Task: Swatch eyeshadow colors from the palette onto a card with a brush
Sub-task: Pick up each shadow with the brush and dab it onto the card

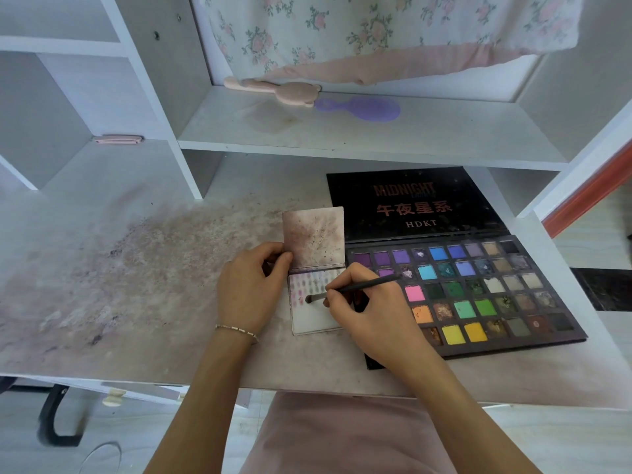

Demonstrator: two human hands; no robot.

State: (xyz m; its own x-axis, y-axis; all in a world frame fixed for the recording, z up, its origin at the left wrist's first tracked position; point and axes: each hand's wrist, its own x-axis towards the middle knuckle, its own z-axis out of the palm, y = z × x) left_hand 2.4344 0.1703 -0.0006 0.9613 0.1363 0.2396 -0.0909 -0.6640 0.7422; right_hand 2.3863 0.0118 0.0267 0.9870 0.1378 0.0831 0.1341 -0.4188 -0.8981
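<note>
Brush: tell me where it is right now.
In the head view, the brush is in the right hand, its tip on the card just left of the palette.

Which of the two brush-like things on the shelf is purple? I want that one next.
The purple hairbrush, lying flat toward the right. The other, a pink bear-shaped one, lies to its left, nearer the shelf's back.

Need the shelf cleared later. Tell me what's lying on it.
On the shelf: a pink bear-shaped brush and a purple hairbrush. The floral cloth hanging behind hides anything farther back.
</note>
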